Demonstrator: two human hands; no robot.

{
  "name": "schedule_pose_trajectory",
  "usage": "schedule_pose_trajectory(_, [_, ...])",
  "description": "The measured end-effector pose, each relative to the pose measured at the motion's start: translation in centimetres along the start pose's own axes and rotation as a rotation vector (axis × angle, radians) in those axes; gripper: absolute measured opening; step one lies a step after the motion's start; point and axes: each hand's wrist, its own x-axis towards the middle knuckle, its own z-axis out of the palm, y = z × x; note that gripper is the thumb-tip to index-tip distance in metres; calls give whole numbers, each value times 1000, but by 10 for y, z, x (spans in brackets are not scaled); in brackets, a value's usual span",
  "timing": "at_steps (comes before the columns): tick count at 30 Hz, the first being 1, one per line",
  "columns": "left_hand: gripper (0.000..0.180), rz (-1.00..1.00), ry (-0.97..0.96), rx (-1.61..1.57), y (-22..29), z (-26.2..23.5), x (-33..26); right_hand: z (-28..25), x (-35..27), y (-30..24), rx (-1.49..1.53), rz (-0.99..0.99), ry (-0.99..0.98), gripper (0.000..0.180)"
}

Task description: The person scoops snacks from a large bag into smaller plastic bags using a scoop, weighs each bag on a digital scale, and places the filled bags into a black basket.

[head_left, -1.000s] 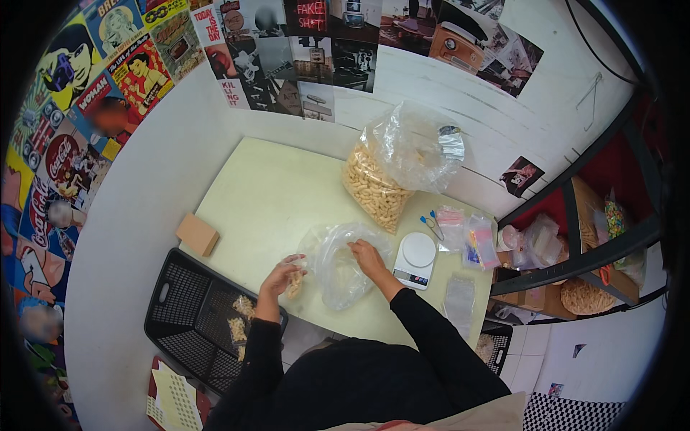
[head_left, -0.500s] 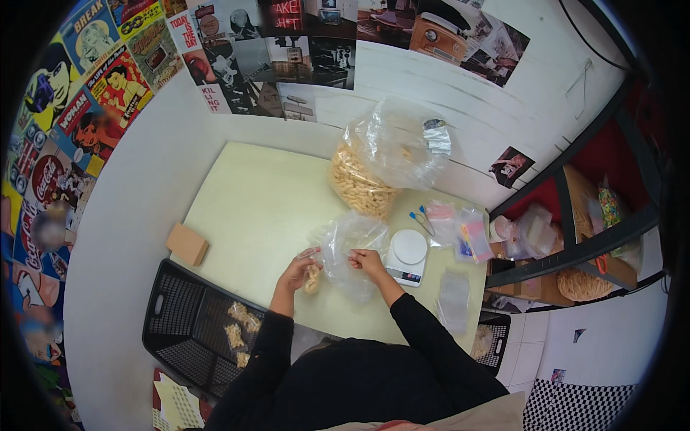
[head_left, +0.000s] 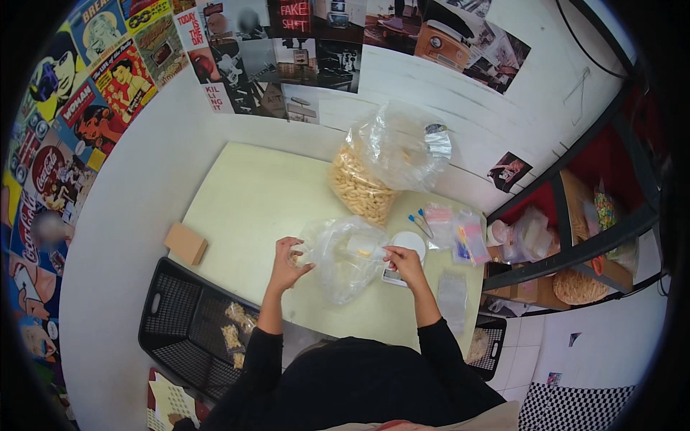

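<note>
Holding a clear bag open over the bench, just left of the scale: left hand and right hand apart, each pinching its rim. Bag looks nearly empty; filling judged barely begun.

White walls carried colourful posters; pale yellow table stood in corner, dark shelving right, white tiled floor.
</note>
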Motion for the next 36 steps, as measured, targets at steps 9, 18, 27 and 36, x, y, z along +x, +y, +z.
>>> schedule_pose_trajectory(9, [71, -4, -42, 203, 82, 62, 20, 23, -79, -144, -537, -745, 153, 21])
schedule_pose_trajectory(18, [73, 66, -83, 201, 81, 86, 42, 21, -85, -161, -867, -998, 137, 29])
schedule_pose_trajectory(27, [72, 133, -62, -115, 62, 102, 71, -68, 29, -208, -703, -888, 571, 21])
schedule_pose_trajectory(36, [75, -59, -105, 62, 41, 166, 130, -72, 213, -171, -1208, -759, 176, 18])
